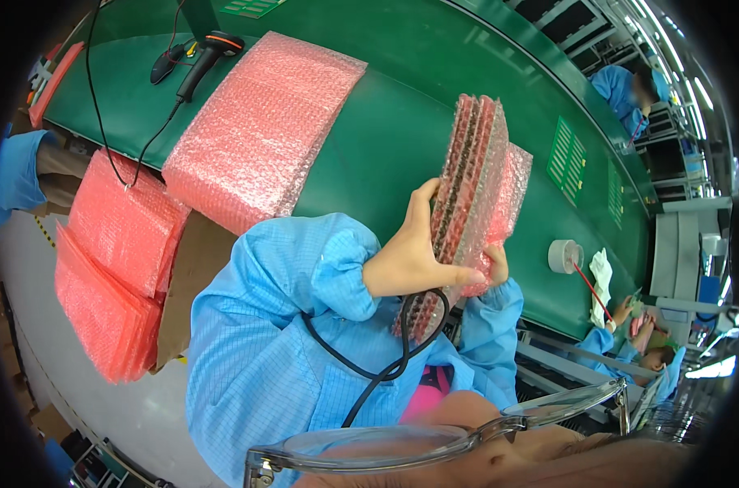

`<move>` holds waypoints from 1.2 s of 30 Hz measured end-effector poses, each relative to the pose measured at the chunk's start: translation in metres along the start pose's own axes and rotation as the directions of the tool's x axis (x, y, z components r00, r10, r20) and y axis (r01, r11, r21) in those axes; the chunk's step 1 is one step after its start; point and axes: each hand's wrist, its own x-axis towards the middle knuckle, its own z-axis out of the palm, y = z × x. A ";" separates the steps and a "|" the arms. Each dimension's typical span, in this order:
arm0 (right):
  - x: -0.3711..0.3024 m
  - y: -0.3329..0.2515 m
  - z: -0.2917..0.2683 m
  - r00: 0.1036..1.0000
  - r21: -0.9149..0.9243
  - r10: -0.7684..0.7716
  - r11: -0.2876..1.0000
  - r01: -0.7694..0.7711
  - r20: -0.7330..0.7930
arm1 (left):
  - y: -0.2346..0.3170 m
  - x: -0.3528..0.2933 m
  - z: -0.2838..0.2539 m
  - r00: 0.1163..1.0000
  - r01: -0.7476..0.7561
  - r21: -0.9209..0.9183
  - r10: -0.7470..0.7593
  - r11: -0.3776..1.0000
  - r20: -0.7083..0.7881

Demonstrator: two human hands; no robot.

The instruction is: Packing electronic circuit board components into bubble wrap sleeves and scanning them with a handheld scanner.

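Note:
Upright before my chest is a thick stack of flat bubble-wrapped pieces, with reddish and dark layers showing along its edge. My left hand grips the near side of this stack, thumb across its face and fingers partly hidden behind it. On the other side, my right hand is closed at the lower part of a pink bubble-wrap sheet or bag, which lies against the stack. Most of the right fingers are hidden. A black cable loops below my left hand, crossing the stack's lower end.
On the green bench lie a pile of pink bubble-wrap bags, a barcode scanner, green board panels and a white round container. More pink bags rest beside a cardboard box. Co-workers in blue sit nearby.

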 end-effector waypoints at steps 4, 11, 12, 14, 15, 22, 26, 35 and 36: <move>0.000 0.008 0.015 0.995 0.136 -0.008 0.991 -0.006 0.102 | 0.005 -0.015 -0.004 1.000 0.023 0.023 -0.023 0.999 0.009; 0.026 0.011 0.003 0.999 -0.189 -0.021 0.982 0.014 -0.032 | -0.001 -0.027 -0.062 0.989 0.065 -0.192 -0.089 0.979 -0.122; 0.034 0.007 0.021 1.000 -0.177 -0.007 0.984 0.007 0.002 | -0.003 -0.030 -0.075 0.972 0.135 -0.387 -0.197 0.912 -0.125; 0.051 0.002 0.052 0.995 -0.341 -0.062 0.936 0.083 0.073 | -0.011 -0.039 -0.104 0.943 0.133 -0.301 -0.214 0.944 -0.253; 0.060 0.003 0.068 0.993 -0.331 -0.052 0.940 0.083 0.103 | -0.018 -0.046 -0.122 0.930 0.103 -0.454 -0.247 0.885 -0.272; 0.103 0.056 0.188 0.865 -0.198 -0.006 0.973 0.122 0.502 | -0.014 -0.157 -0.260 0.571 -0.409 -0.359 -0.072 0.839 -0.818; 0.109 0.135 0.165 0.790 -0.779 0.062 0.228 0.584 0.610 | 0.080 -0.170 -0.349 0.211 -0.549 -0.033 0.100 0.835 -0.972; 0.130 0.143 0.210 0.709 -0.660 0.173 -0.270 0.701 0.683 | 0.096 -0.133 -0.702 -0.613 -0.253 0.561 0.317 0.788 -0.724; 0.132 0.144 0.211 0.700 -0.650 0.188 -0.266 0.712 0.689 | 0.084 -0.136 -0.737 -0.695 -0.072 0.459 0.285 0.886 -0.660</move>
